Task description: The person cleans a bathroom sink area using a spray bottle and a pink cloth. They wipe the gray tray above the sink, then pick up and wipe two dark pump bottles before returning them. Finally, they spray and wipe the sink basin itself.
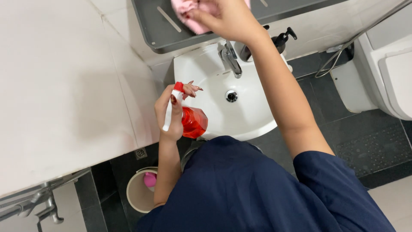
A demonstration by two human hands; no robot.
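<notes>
My left hand [171,115] grips a spray bottle [193,121] with red liquid, a white trigger and a red nozzle, held over the left rim of a white washbasin [253,116]. My right hand [227,19] reaches up past the chrome tap [231,59] and presses a pink cloth [189,13] against a dark grey shelf [171,34] above the basin.
A dark pump dispenser [281,41] stands behind the tap. White tiled wall fills the left. A white bin [137,195] with a pink item sits on the dark floor below. A white toilet [390,77] and a hose are at the right. Metal pipes show at bottom left.
</notes>
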